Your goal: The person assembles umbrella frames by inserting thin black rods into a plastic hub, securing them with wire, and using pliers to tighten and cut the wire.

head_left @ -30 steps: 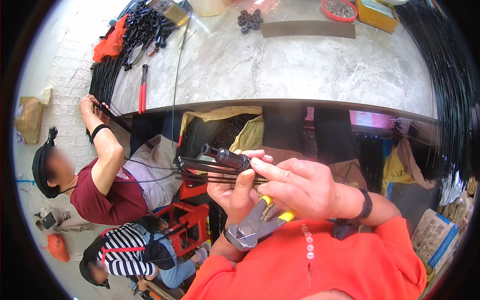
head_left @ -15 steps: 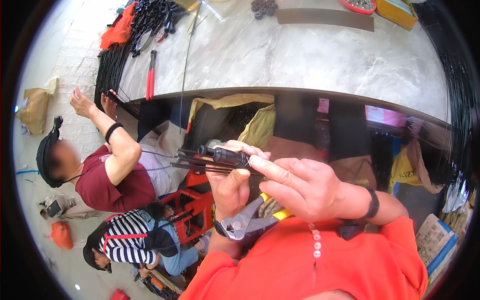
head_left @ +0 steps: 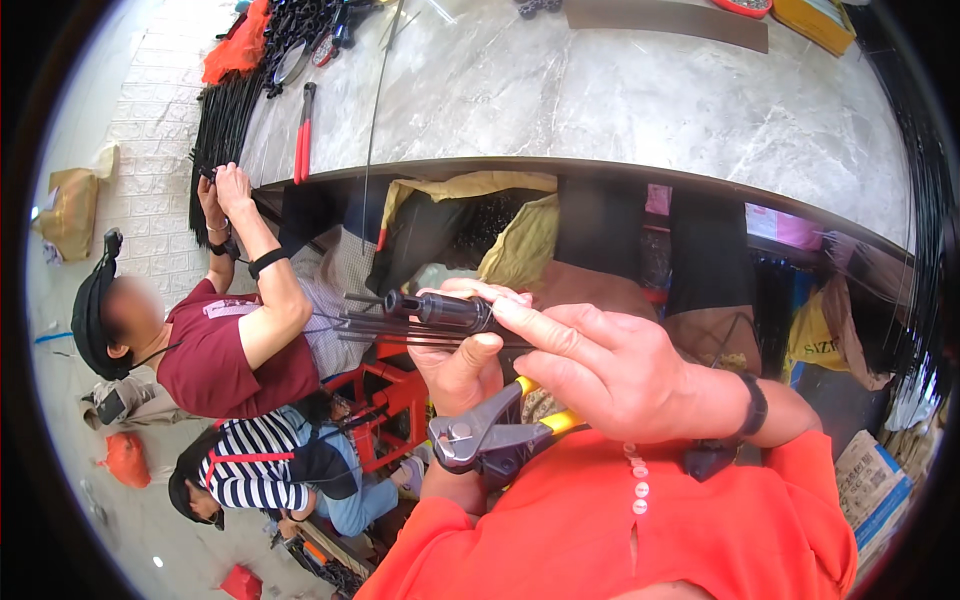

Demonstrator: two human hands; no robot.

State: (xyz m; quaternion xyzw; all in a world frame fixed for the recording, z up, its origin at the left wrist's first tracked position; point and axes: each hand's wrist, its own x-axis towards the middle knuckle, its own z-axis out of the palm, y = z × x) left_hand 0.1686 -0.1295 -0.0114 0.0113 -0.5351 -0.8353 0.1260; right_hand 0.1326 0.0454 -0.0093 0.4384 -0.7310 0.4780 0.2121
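Got left hand (head_left: 452,370) near centre, toward 6 o'clock, with curled, gripping fingers (head_left: 485,289) and thumb (head_left: 474,352) angled to 1. Got right hand (head_left: 625,372) at 4, back facing camera, with index finger (head_left: 548,333) stretched toward 10. Seeing left forearm (head_left: 448,487) partly hidden, rising toward 12; right forearm (head_left: 785,412) bare, entering from 4.
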